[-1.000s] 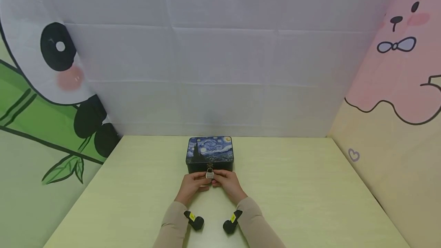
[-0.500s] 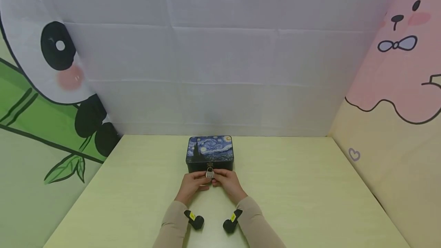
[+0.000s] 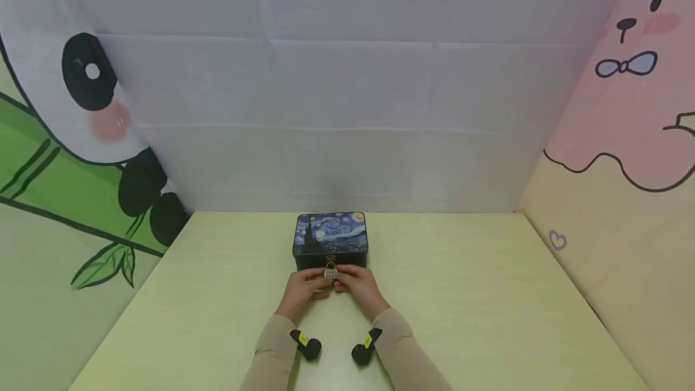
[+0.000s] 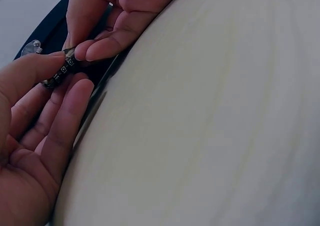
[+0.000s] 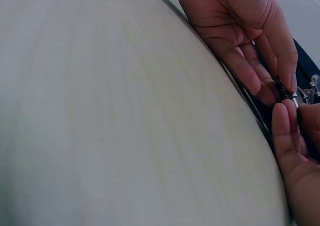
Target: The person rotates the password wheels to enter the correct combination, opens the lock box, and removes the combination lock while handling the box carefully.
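A tin box [image 3: 331, 233] with a swirling blue night-sky picture on its lid rests on the table. At its front latch hangs a small silver padlock with number dials [image 3: 330, 273]. My left hand [image 3: 301, 292] pinches the padlock from the left side, thumb on top. From the right, my right hand [image 3: 362, 290] pinches the same padlock. The dials of the padlock [image 4: 64, 68] show between the fingertips in the left wrist view. In the right wrist view, fingers partly cover the padlock [image 5: 285, 91]. The box's lower front is partly hidden behind the hands.
The pale wood-grain table [image 3: 461, 294] spreads to both sides of the box. Behind it rises a creased white backdrop [image 3: 347, 89], with cartoon-printed panels at left and right. Black wrist devices [image 3: 311, 349] sit below both hands.
Both hands stay on the padlock, and the box has not moved on the table. The head view has shifted very slightly.
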`<state>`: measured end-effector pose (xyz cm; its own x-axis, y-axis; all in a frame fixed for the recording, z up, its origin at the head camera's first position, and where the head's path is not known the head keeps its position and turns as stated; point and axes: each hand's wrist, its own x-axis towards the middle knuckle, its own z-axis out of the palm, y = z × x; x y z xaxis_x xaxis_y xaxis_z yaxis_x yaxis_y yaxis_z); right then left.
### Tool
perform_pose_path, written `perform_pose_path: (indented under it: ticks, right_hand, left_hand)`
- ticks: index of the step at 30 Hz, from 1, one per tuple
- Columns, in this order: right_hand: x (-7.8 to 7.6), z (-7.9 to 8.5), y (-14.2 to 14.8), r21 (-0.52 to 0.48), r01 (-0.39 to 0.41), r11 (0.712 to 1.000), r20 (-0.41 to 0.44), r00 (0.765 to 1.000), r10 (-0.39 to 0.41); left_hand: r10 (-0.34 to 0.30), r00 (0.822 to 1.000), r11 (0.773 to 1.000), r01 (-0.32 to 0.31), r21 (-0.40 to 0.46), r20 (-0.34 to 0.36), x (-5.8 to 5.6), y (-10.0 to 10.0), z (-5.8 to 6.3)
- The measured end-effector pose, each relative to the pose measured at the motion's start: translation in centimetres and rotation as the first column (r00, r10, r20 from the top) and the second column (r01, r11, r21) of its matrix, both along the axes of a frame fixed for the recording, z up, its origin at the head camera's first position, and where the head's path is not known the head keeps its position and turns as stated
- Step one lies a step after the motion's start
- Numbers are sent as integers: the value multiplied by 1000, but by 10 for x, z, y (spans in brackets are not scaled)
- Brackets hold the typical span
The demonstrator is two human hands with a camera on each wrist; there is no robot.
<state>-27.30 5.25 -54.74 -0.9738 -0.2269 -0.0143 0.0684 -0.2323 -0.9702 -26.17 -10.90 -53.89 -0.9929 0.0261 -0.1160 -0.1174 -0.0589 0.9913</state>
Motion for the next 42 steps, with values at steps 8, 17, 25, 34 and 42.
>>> perform_pose_path:
  ticks: [8,17,25,34,42]
  right_hand:
    - [-1,1,0,10,-8,1000,-22,1000,9]
    - [-5,-6,0,15,-14,1000,-15,1000,14]
    - [-3,-4,0,16,-4,1000,-9,1000,4]
    - [-6,-10,-1,-4,3,1000,-20,1000,-3]
    - [-7,-11,-1,-11,3,1000,-19,1000,-4]
  left_hand:
    - [-9,1000,1000,10,15,-9,-3,-2,-5]
    - [-8,1000,1000,8,16,-4,-4,-4,-8]
    - [-33,999,999,33,13,-3,-6,-6,-10]
    - [-84,996,995,84,48,6,-7,-9,-12]
    - [-101,995,994,101,49,-3,-10,-10,-13]
